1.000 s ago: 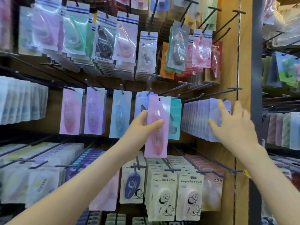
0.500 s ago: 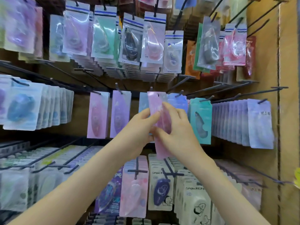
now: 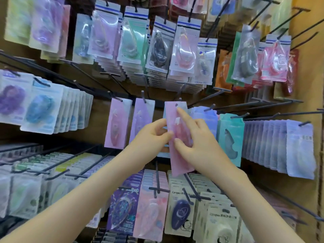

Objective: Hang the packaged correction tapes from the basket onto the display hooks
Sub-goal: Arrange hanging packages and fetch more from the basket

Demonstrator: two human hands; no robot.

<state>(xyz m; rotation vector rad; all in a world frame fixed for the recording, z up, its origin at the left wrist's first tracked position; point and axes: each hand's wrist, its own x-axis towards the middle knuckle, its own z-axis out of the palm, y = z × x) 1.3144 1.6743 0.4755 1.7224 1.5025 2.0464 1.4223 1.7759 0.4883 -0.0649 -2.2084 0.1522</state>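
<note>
Both hands hold 1 pink pack (image 3: 171, 116) up at the middle row, upright with a slight lean, its top just below a bare hook (image 3: 180, 98). Not on the hook yet, as far as I can tell.

Left hand (image 3: 154, 135): pinches the pack's left edge between thumb and fingers. Likely there to steady it so it doesn't twist.

Right hand (image 3: 198, 142): thumb on the front, index straight up the face toward the hole (image 3: 176, 104), other fingers curled at the right edge. Cannot tell if they wrap behind. The index looks placed to guide the hole onto the hook tip.

Step, by my read: lining up hole and hook. Next needs a small lift and a push back.

Risk: the film is floppy, so the hole may miss the tip.

2 hung packs sit left of it, pink (image 3: 117, 123) and purple (image 3: 142, 120); a teal one (image 3: 229, 137) hangs to the right. Placing pink here suits the colour row.

Basket not in view.
</note>
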